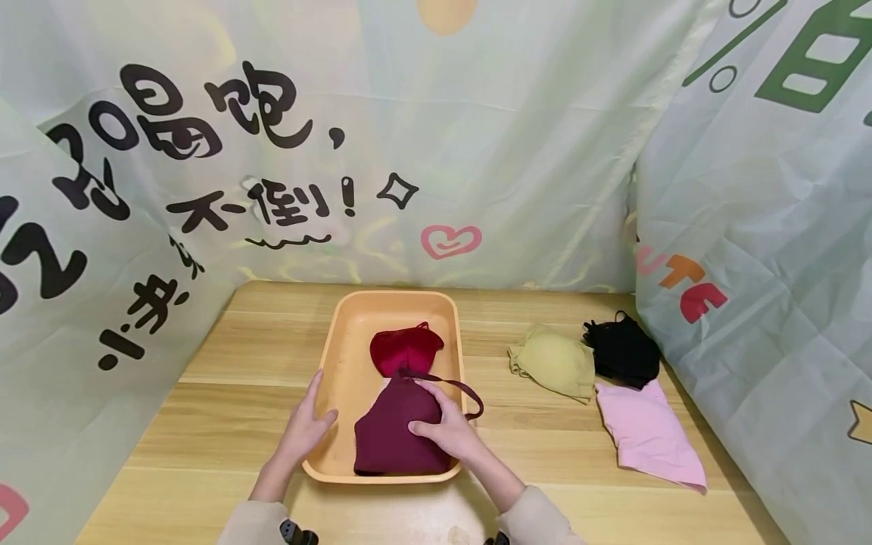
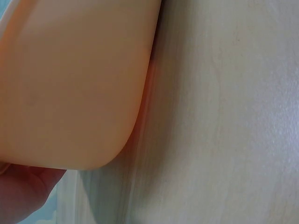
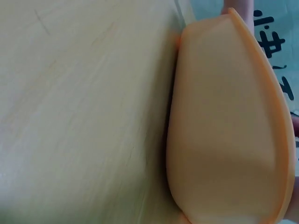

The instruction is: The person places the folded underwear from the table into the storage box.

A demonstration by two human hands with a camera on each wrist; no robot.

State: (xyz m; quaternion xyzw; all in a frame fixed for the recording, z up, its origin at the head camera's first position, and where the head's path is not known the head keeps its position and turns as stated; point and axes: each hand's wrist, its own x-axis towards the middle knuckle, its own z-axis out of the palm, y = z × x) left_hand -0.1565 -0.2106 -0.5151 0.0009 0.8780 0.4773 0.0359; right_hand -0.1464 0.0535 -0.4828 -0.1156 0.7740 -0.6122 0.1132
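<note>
An orange plastic tray (image 1: 347, 325) stands on the table before me. Folded inside its near half is a dark maroon bra (image 1: 391, 435), one strap looping out over the right rim. Behind it, partly overlapped, lies a smaller red bra (image 1: 409, 350). My left hand (image 1: 304, 430) holds the tray's left rim, thumb on the inner side and fingers along the outside. With thumb and fingers spread, my right hand (image 1: 450, 428) rests on the right part of the maroon bra. The left wrist view shows the tray's outer wall (image 2: 79, 93) beside part of my left hand (image 2: 25, 191).
To the right of the tray lie a folded olive-yellow bra (image 1: 553, 362), a black one (image 1: 623, 352) and a pink folded garment (image 1: 650, 439). They sit close together near the right curtain (image 1: 763, 303). Printed cloth (image 1: 545, 151) hangs around the wooden table (image 1: 225, 424).
</note>
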